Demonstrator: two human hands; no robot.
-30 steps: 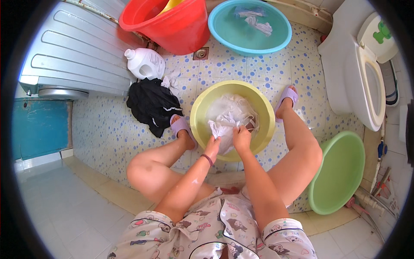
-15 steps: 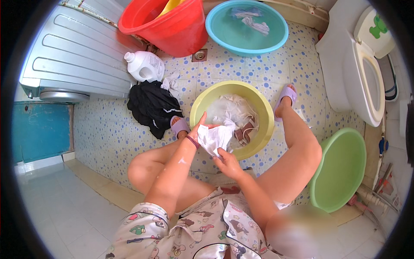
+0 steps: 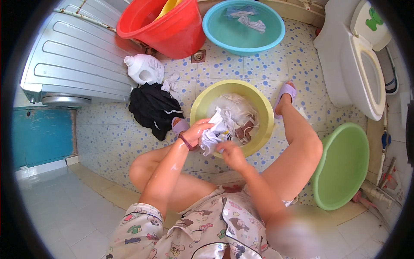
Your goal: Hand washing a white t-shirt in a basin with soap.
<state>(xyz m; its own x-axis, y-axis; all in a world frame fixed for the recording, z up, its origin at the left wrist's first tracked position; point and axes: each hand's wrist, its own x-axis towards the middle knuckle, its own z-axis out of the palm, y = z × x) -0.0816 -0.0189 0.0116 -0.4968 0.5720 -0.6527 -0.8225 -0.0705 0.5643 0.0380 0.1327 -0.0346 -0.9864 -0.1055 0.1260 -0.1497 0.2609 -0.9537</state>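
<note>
Floor (image 3: pixel 224 69): pale tile, blue and yellow dots. On it, relative to the fingers (image 3: pixel 205 125): yellow basin (image 3: pixel 267 108) beneath and beyond; black garment (image 3: pixel 155 110) left; white cloth (image 3: pixel 170 85) and white jug (image 3: pixel 144 67) farther ahead-left; red tub (image 3: pixel 177 39) beyond those; blue basin (image 3: pixel 241 36) well ahead; green basin (image 3: pixel 343 168) well right; purple slippers (image 3: pixel 284 93) either side.

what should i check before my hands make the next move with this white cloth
1. Left hand holding the white cloth: ok
2. Right hand gripping it too: cannot tell, its fingers are blurred beside the cloth
3. Cloth wholly within the yellow basin's rim: not ok, its lower end crosses the rim in this view
4. Black garment outside that basin: ok
</note>
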